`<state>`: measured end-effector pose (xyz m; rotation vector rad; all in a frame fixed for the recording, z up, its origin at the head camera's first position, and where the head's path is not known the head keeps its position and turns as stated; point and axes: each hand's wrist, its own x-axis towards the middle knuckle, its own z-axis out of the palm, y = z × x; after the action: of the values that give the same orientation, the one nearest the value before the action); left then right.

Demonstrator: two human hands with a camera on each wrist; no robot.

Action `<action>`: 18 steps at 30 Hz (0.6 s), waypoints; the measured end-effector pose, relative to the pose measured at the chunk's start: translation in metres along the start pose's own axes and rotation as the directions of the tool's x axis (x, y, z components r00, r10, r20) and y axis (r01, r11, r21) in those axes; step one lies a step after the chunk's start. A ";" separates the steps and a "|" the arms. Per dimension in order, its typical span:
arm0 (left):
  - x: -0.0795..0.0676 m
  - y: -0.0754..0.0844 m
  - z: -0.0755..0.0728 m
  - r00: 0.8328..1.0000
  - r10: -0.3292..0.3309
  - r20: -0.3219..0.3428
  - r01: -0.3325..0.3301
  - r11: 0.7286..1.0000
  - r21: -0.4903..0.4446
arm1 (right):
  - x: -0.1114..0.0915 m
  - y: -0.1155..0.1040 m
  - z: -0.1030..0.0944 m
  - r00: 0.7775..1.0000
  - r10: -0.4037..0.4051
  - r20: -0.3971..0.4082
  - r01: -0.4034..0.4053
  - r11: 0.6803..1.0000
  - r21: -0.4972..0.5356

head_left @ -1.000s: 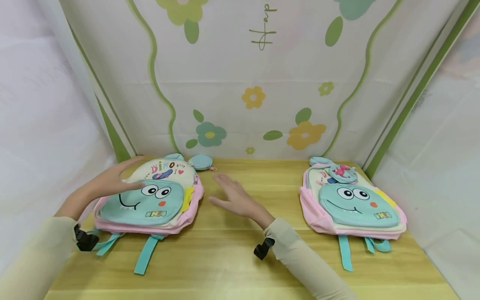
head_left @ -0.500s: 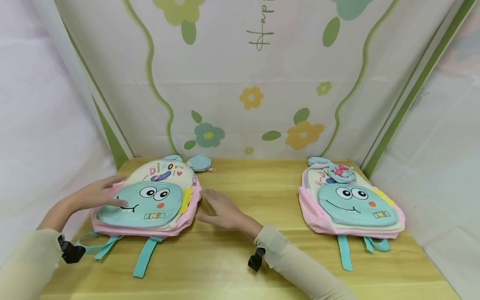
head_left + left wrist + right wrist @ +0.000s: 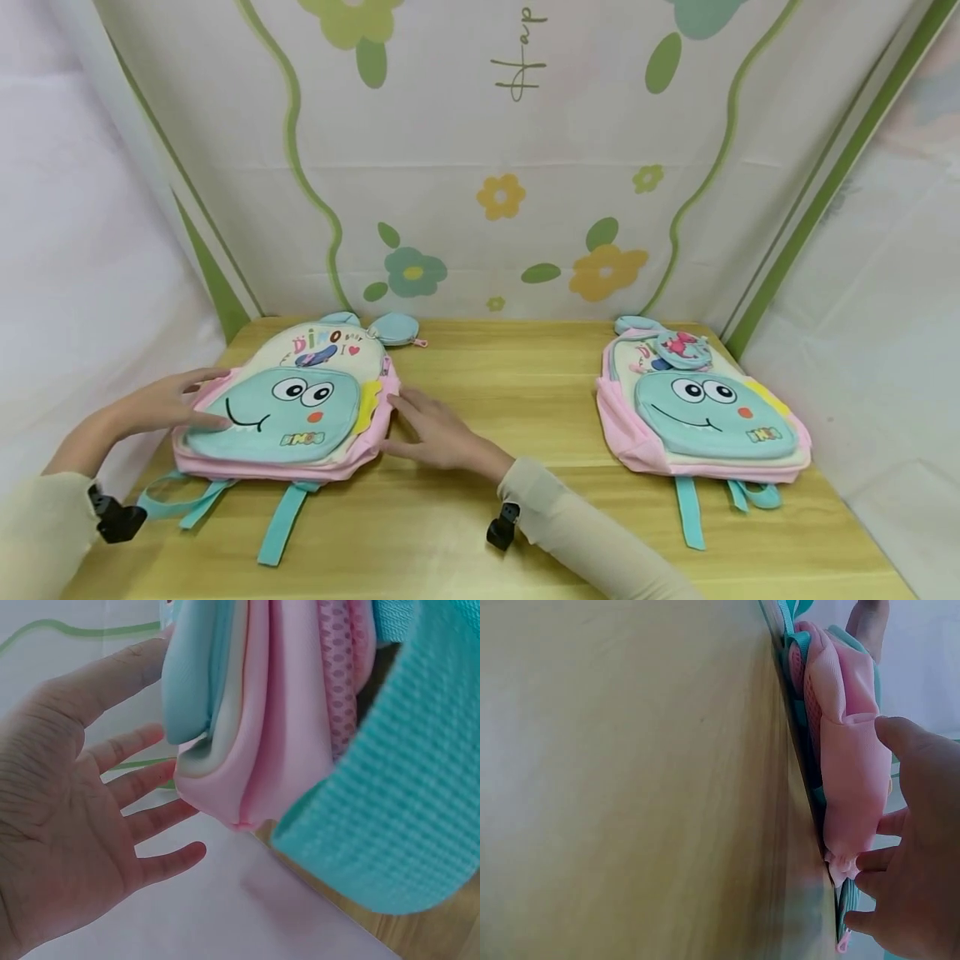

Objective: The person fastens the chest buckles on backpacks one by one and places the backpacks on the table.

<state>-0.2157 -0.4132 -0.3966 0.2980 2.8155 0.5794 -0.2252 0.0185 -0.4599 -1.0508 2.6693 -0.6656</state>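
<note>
On head cam I've got the left backpack (image 3: pixel 292 412) on a wooden tabletop (image 3: pixel 510 375), second bag (image 3: pixel 705 410) right, flowery backdrop (image 3: pixel 450 167) far. Left wrist: left hand (image 3: pixel 71 806) splayed, teal strap (image 3: pixel 390 787) partly in my way. Right wrist: right hand (image 3: pixel 928 840) loosely spread, neither gripping.

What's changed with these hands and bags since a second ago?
In the head view, the left hand moved down and leftward to the left edge of the left backpack; the right hand moved leftward and down, now touching that bag's right side. The right backpack stayed put.
</note>
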 end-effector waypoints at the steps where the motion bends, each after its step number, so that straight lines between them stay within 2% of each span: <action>1: 0.000 -0.001 0.000 1.000 -0.009 0.007 0.009 1.000 0.001 | 0.000 0.000 0.000 1.000 -0.001 0.002 0.001 1.000 -0.002; 7: 0.000 -0.006 0.003 0.999 -0.047 0.028 0.047 0.999 -0.009 | 0.003 0.003 0.002 1.000 -0.009 0.007 0.009 1.000 -0.027; 18: 0.001 -0.007 0.007 0.998 -0.059 0.038 0.060 0.998 -0.034 | 0.006 -0.001 -0.001 0.999 0.004 0.033 -0.003 1.000 -0.031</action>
<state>-0.2158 -0.4168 -0.4055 0.2147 2.7656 0.6033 -0.2292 0.0142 -0.4586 -1.0550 2.6610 -0.6032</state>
